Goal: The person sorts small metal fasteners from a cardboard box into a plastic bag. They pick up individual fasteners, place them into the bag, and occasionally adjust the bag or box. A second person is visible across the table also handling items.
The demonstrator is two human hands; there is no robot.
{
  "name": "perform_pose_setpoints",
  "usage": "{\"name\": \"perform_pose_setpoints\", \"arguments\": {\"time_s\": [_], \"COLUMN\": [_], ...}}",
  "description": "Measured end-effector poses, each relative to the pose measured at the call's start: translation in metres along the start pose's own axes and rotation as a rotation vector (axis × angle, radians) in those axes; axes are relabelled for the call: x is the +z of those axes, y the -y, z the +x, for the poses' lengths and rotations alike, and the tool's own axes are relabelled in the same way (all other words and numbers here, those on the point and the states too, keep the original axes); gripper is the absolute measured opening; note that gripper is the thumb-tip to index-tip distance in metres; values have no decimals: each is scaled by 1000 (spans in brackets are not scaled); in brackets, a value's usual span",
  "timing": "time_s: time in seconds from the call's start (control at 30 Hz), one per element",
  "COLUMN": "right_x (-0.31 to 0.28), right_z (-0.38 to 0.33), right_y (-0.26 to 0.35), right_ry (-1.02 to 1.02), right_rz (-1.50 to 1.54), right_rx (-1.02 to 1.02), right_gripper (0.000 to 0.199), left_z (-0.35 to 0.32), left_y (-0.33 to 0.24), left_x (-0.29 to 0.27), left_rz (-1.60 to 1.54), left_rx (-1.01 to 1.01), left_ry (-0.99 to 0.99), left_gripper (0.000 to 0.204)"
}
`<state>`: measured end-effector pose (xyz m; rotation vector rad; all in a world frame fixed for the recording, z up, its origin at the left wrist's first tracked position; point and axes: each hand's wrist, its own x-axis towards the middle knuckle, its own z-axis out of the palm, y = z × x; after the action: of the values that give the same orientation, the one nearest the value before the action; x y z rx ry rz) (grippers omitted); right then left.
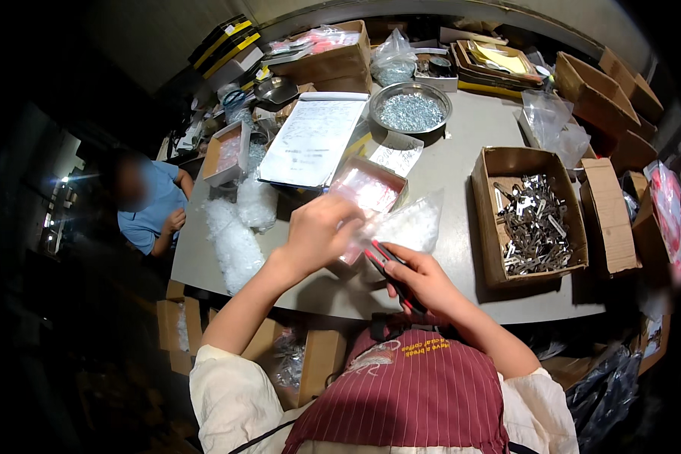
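My right hand (418, 281) is closed around a slim black-and-red hand tool (395, 274), its tip pointing up and left. Just left of that tip, my left hand (321, 233) is curled, its fingertips pinched and blurred; what they hold does not show clearly. Beyond and partly behind the left fingers is a small open box (396, 181) with pink-and-clear plastic packets (367, 191) in it. A clear plastic bag of white pieces (412, 227) lies right behind the tool.
On the grey table (450, 189) stand a metal bowl of small shiny parts (411, 112), a notepad (314, 136) and a cardboard box of metal pieces (537, 223). Bags of white pieces (234, 242) lie left. Boxes line the back. Another person (153, 200) is at the left.
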<state>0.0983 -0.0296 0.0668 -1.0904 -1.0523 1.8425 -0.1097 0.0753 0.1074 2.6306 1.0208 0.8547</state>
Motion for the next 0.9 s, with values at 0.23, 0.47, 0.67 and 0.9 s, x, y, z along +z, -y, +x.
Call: {"name": "perform_pose_setpoints", "arguments": {"time_s": [0.23, 0.47, 0.67, 0.9], "right_x": [7, -8, -35, -45], "right_z": [-15, -42, -65, -35], "right_y": [-12, 2, 6, 10], "right_ry": [49, 148, 5, -11], "right_rz": [-90, -256, -970, -1608], "right_rx": [-66, -9, -556, -977], "right_gripper": [41, 50, 49, 54], "left_z": [10, 4, 1, -33], "left_y": [7, 1, -18, -21], "left_x": [5, 8, -28, -35], "left_rz": [59, -10, -104, 45], "left_rx": [84, 48, -155, -172], "left_ry": [185, 382, 465, 332], "left_gripper": [7, 8, 8, 8]}}
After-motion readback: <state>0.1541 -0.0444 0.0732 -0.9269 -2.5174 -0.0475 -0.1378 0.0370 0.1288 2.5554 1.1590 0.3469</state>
